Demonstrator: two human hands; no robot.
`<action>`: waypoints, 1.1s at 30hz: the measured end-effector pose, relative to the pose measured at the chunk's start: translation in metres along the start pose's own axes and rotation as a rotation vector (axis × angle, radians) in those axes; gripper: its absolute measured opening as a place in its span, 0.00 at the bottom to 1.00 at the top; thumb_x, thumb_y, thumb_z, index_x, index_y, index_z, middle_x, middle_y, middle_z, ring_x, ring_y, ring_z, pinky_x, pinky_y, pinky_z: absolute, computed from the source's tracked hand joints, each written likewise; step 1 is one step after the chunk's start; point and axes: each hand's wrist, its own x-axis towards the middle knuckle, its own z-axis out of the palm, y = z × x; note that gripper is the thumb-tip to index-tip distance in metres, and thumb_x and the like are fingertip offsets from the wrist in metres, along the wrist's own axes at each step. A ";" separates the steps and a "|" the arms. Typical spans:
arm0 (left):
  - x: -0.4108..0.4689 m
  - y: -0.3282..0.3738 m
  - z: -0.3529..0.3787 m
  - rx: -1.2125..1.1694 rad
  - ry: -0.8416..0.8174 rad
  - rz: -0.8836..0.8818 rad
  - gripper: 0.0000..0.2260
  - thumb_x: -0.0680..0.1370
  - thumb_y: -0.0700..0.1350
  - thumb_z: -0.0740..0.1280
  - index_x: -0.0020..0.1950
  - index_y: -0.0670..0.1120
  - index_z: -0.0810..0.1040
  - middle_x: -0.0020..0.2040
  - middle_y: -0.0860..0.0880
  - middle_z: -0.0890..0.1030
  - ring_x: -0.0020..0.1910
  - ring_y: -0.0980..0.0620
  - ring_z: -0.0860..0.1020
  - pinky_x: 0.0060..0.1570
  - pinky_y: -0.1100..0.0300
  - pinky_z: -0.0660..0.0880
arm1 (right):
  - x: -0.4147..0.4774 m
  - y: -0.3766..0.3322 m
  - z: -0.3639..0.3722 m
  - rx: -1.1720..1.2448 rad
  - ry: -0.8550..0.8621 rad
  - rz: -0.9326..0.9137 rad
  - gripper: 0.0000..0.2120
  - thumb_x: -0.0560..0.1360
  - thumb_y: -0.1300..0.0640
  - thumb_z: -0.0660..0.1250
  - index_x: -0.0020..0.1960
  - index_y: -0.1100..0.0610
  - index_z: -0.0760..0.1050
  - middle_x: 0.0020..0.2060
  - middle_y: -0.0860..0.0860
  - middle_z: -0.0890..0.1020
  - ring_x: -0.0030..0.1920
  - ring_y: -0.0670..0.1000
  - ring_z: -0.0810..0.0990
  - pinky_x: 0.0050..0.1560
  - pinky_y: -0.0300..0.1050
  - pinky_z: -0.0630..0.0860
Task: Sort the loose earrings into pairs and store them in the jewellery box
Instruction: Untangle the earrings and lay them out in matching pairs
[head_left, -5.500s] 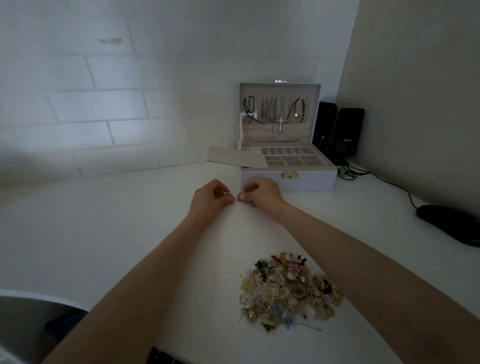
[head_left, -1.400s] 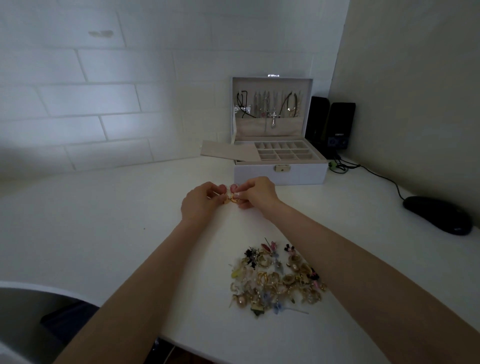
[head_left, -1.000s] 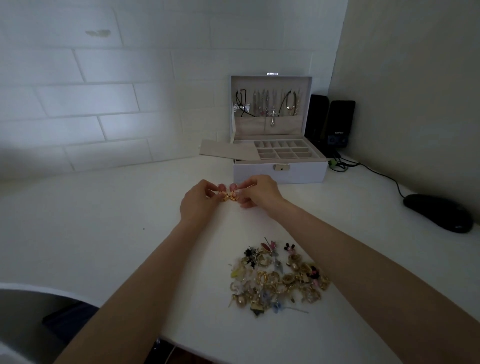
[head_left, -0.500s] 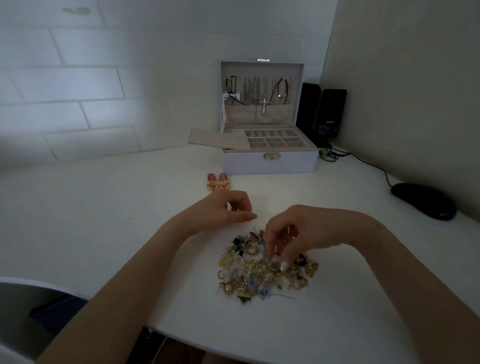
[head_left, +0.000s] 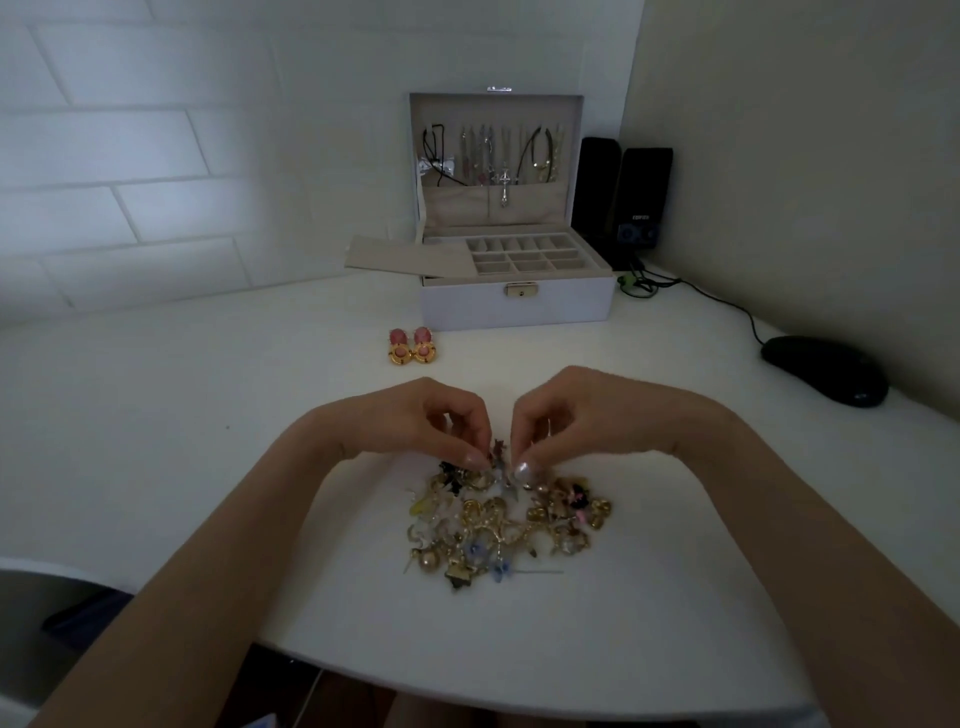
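A pile of loose earrings (head_left: 506, 522) lies on the white table (head_left: 156, 426) near me. Both hands hover over its far edge, fingertips pointing down. My left hand (head_left: 415, 423) and my right hand (head_left: 566, 418) each pinch at small pieces at the top of the pile, with a small pinkish-grey earring (head_left: 500, 454) between the fingertips. A matched pair of pink-and-gold earrings (head_left: 411, 345) lies side by side on the table in front of the open white jewellery box (head_left: 514, 301), whose compartments show no earrings.
A beige flap (head_left: 405, 257) sticks out of the box to the left. Necklaces hang inside the lid (head_left: 493, 156). Two black speakers (head_left: 626, 192) stand in the corner. A black mouse (head_left: 826, 369) and its cable lie at the right.
The pink-and-gold pair, held between both hands a second ago, now lies on the table. Both hands came back to the pile and now pinch at pieces on its far edge.
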 end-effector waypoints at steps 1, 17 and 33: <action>0.000 0.001 0.001 0.005 0.000 0.000 0.04 0.69 0.46 0.72 0.42 0.50 0.80 0.39 0.54 0.80 0.39 0.53 0.75 0.46 0.58 0.71 | -0.001 0.001 -0.003 0.052 0.037 -0.002 0.06 0.70 0.58 0.73 0.45 0.61 0.81 0.40 0.56 0.83 0.39 0.52 0.79 0.44 0.47 0.77; 0.005 0.018 0.027 0.180 0.176 0.026 0.05 0.71 0.45 0.73 0.45 0.49 0.80 0.37 0.58 0.77 0.37 0.62 0.72 0.41 0.67 0.68 | 0.000 0.015 -0.015 0.236 0.188 0.016 0.10 0.72 0.68 0.69 0.52 0.60 0.81 0.37 0.54 0.81 0.36 0.49 0.83 0.40 0.39 0.80; 0.018 0.029 0.045 0.707 0.167 0.121 0.11 0.72 0.43 0.67 0.52 0.54 0.78 0.44 0.64 0.68 0.45 0.59 0.65 0.46 0.67 0.64 | 0.004 0.026 -0.015 0.184 0.278 0.094 0.07 0.72 0.68 0.69 0.49 0.60 0.80 0.38 0.53 0.82 0.35 0.48 0.83 0.37 0.36 0.78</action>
